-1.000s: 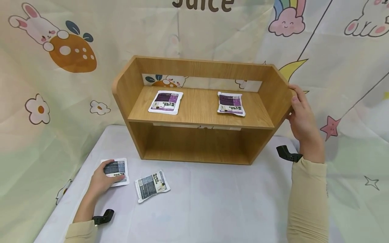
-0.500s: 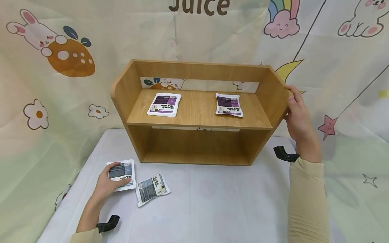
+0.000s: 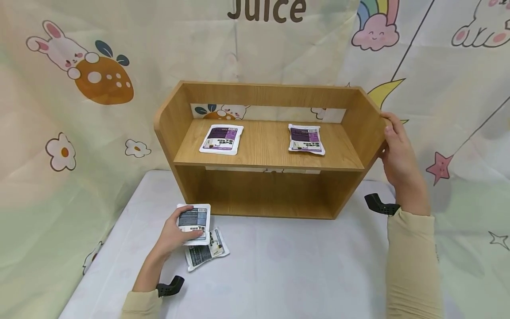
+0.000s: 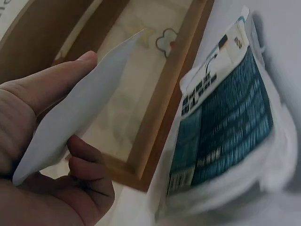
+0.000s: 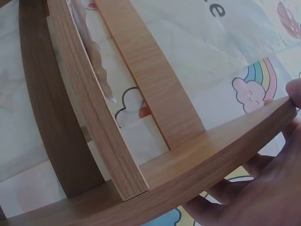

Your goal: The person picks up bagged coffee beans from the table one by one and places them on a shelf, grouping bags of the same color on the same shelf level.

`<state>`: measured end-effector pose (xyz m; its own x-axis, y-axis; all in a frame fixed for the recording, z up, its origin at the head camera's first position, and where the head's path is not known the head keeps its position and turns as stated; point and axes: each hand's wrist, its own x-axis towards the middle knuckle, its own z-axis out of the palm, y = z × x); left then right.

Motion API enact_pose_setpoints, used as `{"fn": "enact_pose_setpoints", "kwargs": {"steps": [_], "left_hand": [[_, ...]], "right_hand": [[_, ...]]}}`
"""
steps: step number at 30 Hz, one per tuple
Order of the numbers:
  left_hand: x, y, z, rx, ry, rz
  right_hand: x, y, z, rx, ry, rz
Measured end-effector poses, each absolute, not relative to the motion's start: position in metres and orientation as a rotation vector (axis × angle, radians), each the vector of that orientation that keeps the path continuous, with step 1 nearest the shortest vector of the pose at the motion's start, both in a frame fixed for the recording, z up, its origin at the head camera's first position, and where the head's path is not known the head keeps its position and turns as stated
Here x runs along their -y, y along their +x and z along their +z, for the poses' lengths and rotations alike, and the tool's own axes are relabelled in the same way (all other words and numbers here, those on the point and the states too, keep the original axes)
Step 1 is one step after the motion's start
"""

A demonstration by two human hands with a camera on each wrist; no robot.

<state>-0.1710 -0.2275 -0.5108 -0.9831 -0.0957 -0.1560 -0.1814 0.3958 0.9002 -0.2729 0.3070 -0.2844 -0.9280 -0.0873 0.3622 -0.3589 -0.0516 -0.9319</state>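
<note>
My left hand [image 3: 171,233] grips a flat white packet with a blue-grey label [image 3: 195,219] between thumb and fingers, in front of the shelf's lower left corner. In the left wrist view, the plain white back of the held packet [image 4: 89,103] faces the camera. A second blue-labelled packet [image 3: 217,248] lies on the table, partly covered by the held one in the head view. My right hand [image 3: 404,161] holds the right side panel of the two-tier wooden shelf [image 3: 268,161]; in the right wrist view, its fingers wrap the panel's edge [image 5: 263,117].
Two purple-labelled packets lie on the upper tier, one at left [image 3: 221,139] and one at right [image 3: 306,139]. The shelf stands at the back of a white-covered table [image 3: 287,266]. Behind it hangs a cartoon-printed cloth [image 3: 287,53].
My left hand has carried its packet to the right, from the table's left side to over the second packet. My right hand stays on the shelf's side panel.
</note>
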Motion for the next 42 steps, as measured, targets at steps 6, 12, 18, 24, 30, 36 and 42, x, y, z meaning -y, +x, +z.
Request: {"fn": "enact_pose_setpoints", "kwargs": {"steps": [6, 12, 18, 24, 30, 36, 42], "left_hand": [[0.205, -0.188, -0.508, -2.549, -0.158, 1.685], [0.186, -0.205, -0.508, -2.549, -0.098, 1.678], [0.175, -0.229, -0.511, -2.54, -0.041, 1.705], [0.164, -0.259, -0.52, -2.543, 0.052, 1.726], [0.163, -0.28, -0.536, -2.565, 0.068, 1.708], [0.159, -0.293, -0.539, -2.545, 0.05, 1.698], [0.16, -0.306, -0.537, -2.552, 0.033, 1.646]], "right_hand": [[-0.302, -0.271, -0.284, 2.098, 0.381, 2.0], [-0.302, -0.27, -0.287, 2.11, 0.358, 1.932], [-0.302, -0.274, -0.289, 2.116, 0.361, 1.904], [-0.302, -0.275, -0.288, 2.084, 0.367, 1.921], [-0.3, -0.273, -0.29, 2.092, 0.372, 1.91], [-0.3, -0.275, -0.289, 2.079, 0.38, 1.9], [-0.301, -0.275, -0.291, 2.05, 0.372, 1.924]]}}
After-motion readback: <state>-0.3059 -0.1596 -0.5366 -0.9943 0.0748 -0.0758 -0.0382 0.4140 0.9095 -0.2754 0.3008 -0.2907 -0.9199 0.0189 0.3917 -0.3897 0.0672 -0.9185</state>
